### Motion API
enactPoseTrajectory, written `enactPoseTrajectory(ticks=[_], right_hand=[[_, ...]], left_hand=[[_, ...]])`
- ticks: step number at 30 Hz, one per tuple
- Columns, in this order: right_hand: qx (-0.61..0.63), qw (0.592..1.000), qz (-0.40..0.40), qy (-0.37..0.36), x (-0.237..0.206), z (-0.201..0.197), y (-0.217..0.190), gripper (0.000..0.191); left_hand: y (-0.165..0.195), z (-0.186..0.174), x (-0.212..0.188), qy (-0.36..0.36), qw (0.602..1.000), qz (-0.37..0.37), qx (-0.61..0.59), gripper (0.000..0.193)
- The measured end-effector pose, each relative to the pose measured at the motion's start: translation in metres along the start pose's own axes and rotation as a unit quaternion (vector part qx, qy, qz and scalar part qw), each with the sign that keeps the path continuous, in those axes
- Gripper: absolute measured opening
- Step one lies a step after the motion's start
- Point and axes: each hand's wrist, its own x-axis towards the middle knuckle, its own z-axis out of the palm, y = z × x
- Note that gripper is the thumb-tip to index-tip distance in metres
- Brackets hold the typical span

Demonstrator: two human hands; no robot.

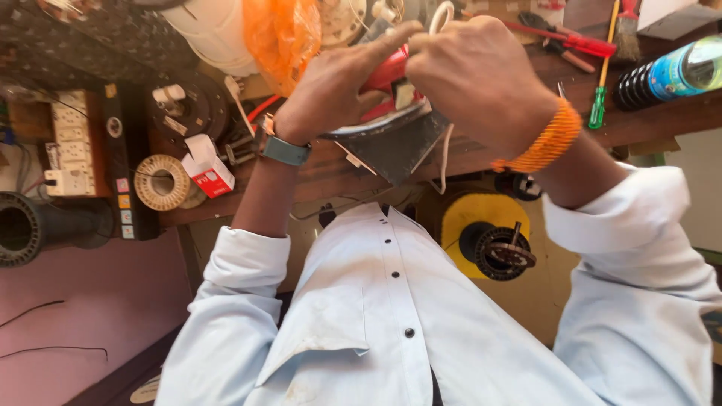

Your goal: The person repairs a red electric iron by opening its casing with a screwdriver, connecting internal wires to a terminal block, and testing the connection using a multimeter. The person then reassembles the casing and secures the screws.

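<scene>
**A:** What is nearest the camera?

**B:** The person's pale blue shirt (391,316) with dark buttons fills the lower part of the view, both sleeves pushed up the forearms. Just past it, under the bench edge, sits a yellow reel (481,218) with a dark spoked hub.

**A:** And the hands?

**B:** Both are raised over the wooden workbench (331,169), meeting on a red clothes iron (391,83). The left hand (331,86), with a grey-blue wristband, is closed around the iron's red body from the left, the index finger stretched out along its top. The right hand (474,71), with an orange beaded bracelet at the wrist, is curled over the iron from the right, fingers clenched on it; exactly what the fingertips pinch I cannot tell.

**A:** Where does the iron sit?

**B:** Held between the hands, tilted, its grey soleplate (395,143) pointing down towards the bench edge. A white cord (445,150) hangs beside it.

**A:** Further off?

**B:** To the left, a small red and white box (207,165) next to a cream spool (162,182) and a white socket board (71,143). Behind the hands, an orange plastic bag (282,34). To the right, a green-handled screwdriver (600,98), red-handled pliers (568,37) and a plastic bottle (669,75) lying on its side.
</scene>
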Motion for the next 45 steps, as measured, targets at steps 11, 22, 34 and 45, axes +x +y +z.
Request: enactPoseTrajectory(ticks=[11, 22, 34, 45], right_hand=[[0.327, 0.892, 0.202, 0.237, -0.060, 0.073, -0.038, 0.040], [0.332, 0.763, 0.384, 0.400, -0.030, 0.141, -0.087, 0.023], [0.669, 0.519, 0.404, 0.345, -0.079, 0.153, -0.098, 0.023], [0.498, 0.685, 0.421, 0.325, -0.064, 0.154, -0.107, 0.044]], left_hand=[[0.001, 0.009, 0.000, 0.043, 0.999, -0.017, 0.003, 0.086], [0.005, 0.005, 0.006, 0.063, 0.997, 0.020, -0.041, 0.111], [0.013, 0.002, -0.001, 0.044, 0.995, 0.025, -0.089, 0.093], [0.005, 0.002, 0.003, 0.034, 0.994, 0.033, -0.103, 0.093]])
